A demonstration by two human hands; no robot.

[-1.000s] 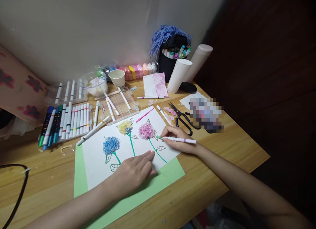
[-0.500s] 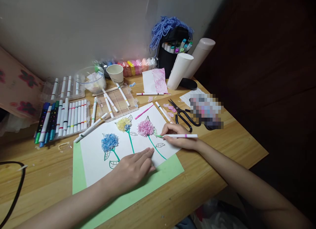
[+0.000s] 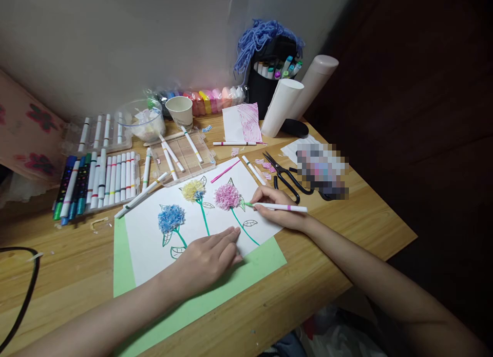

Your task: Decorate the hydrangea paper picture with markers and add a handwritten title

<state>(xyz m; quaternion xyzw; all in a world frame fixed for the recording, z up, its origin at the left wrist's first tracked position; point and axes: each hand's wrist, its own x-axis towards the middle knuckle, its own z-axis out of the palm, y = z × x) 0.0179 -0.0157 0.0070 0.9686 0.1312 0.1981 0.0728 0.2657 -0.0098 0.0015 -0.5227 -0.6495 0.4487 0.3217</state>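
Observation:
My right hand (image 3: pixel 278 207) grips a white marker (image 3: pixel 287 208) with a purple band, its green tip at the leaf beside the pink flower (image 3: pixel 227 196). That leaf (image 3: pixel 242 203) is partly tinted green. My left hand (image 3: pixel 211 257) lies flat, fingers stretched out, on the white paper (image 3: pixel 146 254), near the pink flower's stem. A blue flower (image 3: pixel 171 219) and a yellow flower (image 3: pixel 193 190) with a bit of blue, both of crumpled scraps, are also on the paper. Below it lies a green sheet (image 3: pixel 246 275). My left hand and forearm cover part of both sheets.
Scissors (image 3: pixel 287 176) lie to the right of the paper. Behind it are loose markers, a clear case lid (image 3: pixel 183 156), a paper cup (image 3: pixel 179 112) and a clear bowl (image 3: pixel 140 121). White tubes (image 3: pixel 282 108) stand by a black marker holder (image 3: pixel 259 92). A marker set (image 3: pixel 115 180) is at left.
The view has shifted slightly. My right hand and the green marker tip have moved a little at the leaf; my left hand stays on the paper.

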